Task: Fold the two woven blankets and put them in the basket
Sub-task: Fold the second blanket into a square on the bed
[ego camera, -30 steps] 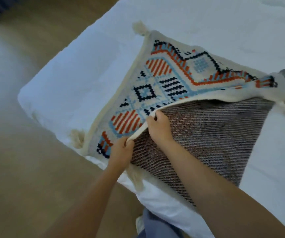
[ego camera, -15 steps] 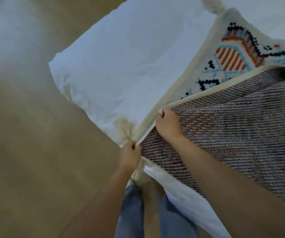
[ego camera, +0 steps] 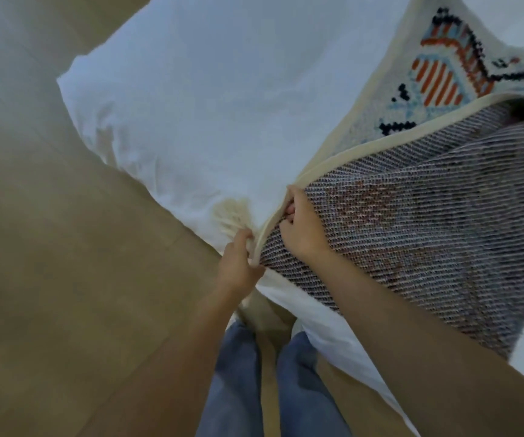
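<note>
**Edges meet at the bed's corner**

Head view: since a second ago, the folded-over half has come down over most of the pattern. The left hand (ego camera: 238,263) pinches the woven blanket (ego camera: 427,222) at its cream corner; the right hand (ego camera: 301,228) clamps the edge just beside it. A tassel (ego camera: 232,212) lies on the white bed (ego camera: 207,89), blue jeans (ego camera: 238,389) over tan floor (ego camera: 49,279) below.

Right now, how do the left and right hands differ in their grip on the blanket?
The left hand pinches the blanket at its near corner, by the tassel; the right hand grips farther up the cream edge. The left hand sits off the bed, over the floor; the right hand lies over the blanket's striped underside. Both are closed on the same folded-over edge.
</note>
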`<state>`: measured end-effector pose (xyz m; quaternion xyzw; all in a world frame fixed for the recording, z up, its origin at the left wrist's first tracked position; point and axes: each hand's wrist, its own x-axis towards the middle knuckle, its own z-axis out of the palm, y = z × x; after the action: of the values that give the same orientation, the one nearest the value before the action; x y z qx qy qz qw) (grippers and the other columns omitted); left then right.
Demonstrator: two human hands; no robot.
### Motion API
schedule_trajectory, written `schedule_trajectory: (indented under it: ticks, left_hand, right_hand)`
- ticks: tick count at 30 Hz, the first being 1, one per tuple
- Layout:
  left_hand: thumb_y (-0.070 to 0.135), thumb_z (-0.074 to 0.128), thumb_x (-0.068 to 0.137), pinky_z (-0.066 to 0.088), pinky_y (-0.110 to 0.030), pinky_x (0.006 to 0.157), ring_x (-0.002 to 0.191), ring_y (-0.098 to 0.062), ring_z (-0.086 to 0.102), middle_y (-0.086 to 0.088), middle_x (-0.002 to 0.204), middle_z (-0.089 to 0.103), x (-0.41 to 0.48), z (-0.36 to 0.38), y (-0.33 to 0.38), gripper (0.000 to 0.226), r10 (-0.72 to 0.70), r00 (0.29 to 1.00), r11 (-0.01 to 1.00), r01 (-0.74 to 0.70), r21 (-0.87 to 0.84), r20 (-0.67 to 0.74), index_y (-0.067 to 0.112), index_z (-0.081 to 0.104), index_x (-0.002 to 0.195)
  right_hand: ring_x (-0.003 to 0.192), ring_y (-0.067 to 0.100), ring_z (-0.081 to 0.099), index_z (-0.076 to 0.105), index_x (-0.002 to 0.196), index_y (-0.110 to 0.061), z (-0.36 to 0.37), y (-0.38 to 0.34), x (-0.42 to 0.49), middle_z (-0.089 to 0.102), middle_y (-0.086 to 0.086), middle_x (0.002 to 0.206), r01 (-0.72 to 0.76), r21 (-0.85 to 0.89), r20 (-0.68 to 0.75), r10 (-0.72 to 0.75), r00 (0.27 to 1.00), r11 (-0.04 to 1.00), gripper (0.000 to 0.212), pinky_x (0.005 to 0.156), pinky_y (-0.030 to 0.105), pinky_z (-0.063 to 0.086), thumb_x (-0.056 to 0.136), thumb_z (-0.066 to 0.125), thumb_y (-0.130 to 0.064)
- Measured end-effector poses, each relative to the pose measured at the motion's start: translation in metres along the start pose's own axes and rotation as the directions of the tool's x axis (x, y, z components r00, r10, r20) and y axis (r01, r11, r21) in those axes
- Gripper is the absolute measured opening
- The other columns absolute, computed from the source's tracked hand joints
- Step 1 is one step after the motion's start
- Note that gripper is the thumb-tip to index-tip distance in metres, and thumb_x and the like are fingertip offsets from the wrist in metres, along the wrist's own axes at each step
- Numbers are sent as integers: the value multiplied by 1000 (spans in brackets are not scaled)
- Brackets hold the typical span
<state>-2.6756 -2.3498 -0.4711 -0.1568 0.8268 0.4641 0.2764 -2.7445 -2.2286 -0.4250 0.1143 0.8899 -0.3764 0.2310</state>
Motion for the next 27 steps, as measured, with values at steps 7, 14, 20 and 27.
schedule_trajectory:
  ticks: [7, 14, 20, 27]
  left_hand:
    - [37, 43, 89, 38, -35, 73, 96, -28, 47, -6, 92, 38, -4, -26, 1, 32, -56, 997, 785, 9, 619, 57, 10, 60, 92]
    - [38, 56, 83, 35, -40, 97, 122, -26, 38, -6, 130, 42, 0, -46, 17, 46, -35, 991, 830, -41, 557, 126, 22, 50, 125]
    - [36, 54, 82, 39, -38, 95, 118, -26, 43, -9, 127, 48, 23, -29, 103, 50, 167, 979, 869, -204, 452, 119, 13, 48, 126]
    - [28, 51, 86, 41, -36, 90, 110, -28, 47, -10, 119, 50, 66, 21, 206, 37, 283, 945, 788, -328, 520, 165, 13, 51, 120]
  right_hand:
    - [129, 26, 37, 25, 145, -24, -6, -1, -3, 28, 9, 144, 73, -157, 157, -49, 986, 985, 63, 106, 33, 31, 88, 43, -3]
    - [131, 26, 35, 23, 145, -19, -12, -4, -5, 28, 10, 146, 54, -83, 194, -37, 980, 995, 61, 110, 39, 32, 90, 46, -6]
    - [112, 21, 47, 34, 138, -18, -67, 4, 0, 44, 8, 132, 10, 28, 29, -11, 1000, 1000, 49, 94, 34, 41, 92, 45, -8]
    - [113, 20, 49, 35, 138, -17, -152, 40, 26, 44, 5, 135, -49, 106, -63, 55, 996, 993, 43, 88, 28, 40, 96, 44, -16]
